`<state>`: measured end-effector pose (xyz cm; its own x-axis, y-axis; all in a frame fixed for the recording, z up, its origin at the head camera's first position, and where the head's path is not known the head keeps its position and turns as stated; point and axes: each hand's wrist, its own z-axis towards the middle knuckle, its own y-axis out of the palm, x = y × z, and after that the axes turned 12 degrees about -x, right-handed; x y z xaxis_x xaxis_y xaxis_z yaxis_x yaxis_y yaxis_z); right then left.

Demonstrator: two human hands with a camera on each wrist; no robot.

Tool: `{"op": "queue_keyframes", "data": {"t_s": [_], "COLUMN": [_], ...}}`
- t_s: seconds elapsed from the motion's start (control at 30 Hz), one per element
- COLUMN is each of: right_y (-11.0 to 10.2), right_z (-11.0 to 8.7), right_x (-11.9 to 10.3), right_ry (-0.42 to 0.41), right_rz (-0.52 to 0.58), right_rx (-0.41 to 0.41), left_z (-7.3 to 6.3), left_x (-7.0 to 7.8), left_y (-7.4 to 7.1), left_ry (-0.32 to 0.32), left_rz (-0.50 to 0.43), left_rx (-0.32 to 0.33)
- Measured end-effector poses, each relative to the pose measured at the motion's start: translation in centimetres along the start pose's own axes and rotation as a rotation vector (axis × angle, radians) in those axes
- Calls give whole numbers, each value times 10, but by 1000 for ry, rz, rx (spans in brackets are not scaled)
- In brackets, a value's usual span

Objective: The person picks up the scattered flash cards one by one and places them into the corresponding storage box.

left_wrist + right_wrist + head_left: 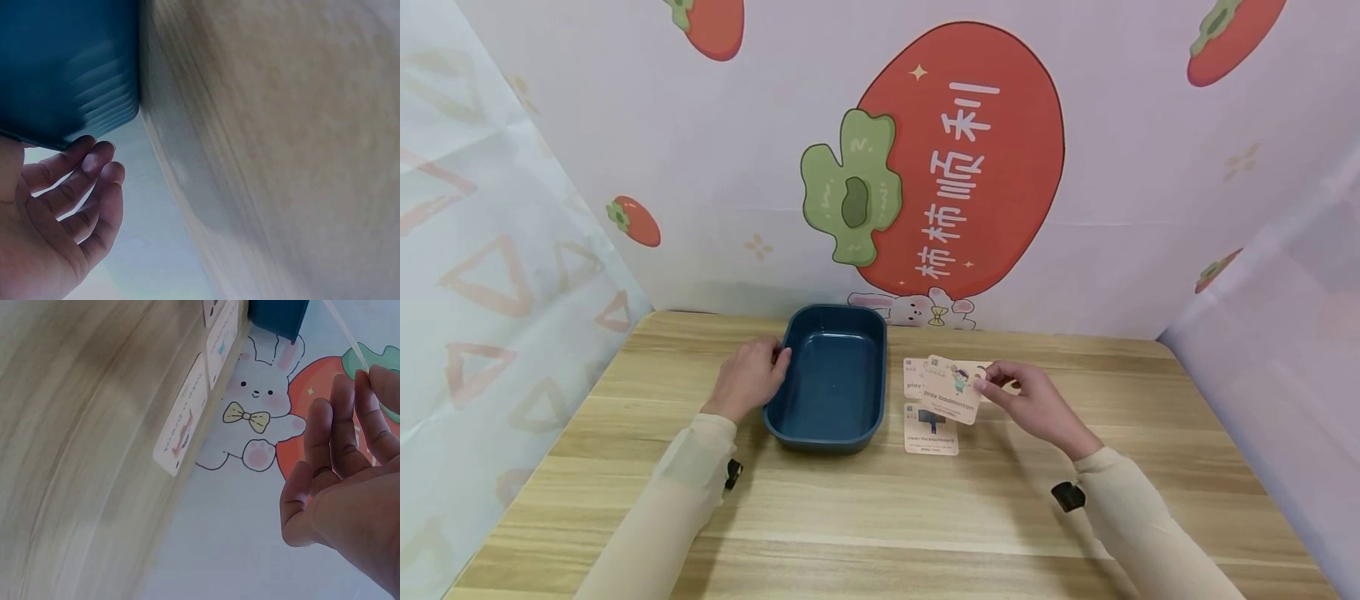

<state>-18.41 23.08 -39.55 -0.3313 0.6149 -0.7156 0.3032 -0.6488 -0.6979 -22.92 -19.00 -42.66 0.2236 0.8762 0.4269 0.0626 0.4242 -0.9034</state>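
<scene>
In the head view, my left hand (748,379) holds the left rim of a dark blue plastic bin (831,437), thumb over the edge and fingers outside. The left wrist view has the left fingers (94,162) curled by the bin's rim. My right hand (1033,404) pinches a picture card (951,392) reading "play badminton" by its right edge, thumb on top. Under it, a card starting with "play" (913,385) and another card (985,365) lie partly hidden. A "clean the blackboard" card (931,442) lies nearer me. The right wrist view shows the pinched card edge-on, above the table.
The wood-grain table (850,533) ends at a printed backdrop (760,167) with a large red persimmon and a rabbit. Fabric walls (497,275) stand at the left and right sides. The bin is left of the cards.
</scene>
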Motion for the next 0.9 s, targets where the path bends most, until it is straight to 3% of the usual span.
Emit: {"op": "queue_keyframes", "data": {"t_s": [0.9], "right_y": [11], "right_z": [33], "right_x": [-38], "right_ry": [-45], "right_rz": [92], "right_rx": [-25], "left_z": [-1], "left_x": [1], "left_y": [2], "left_ry": [-3], "left_rz": [18], "left_rx": [24]}}
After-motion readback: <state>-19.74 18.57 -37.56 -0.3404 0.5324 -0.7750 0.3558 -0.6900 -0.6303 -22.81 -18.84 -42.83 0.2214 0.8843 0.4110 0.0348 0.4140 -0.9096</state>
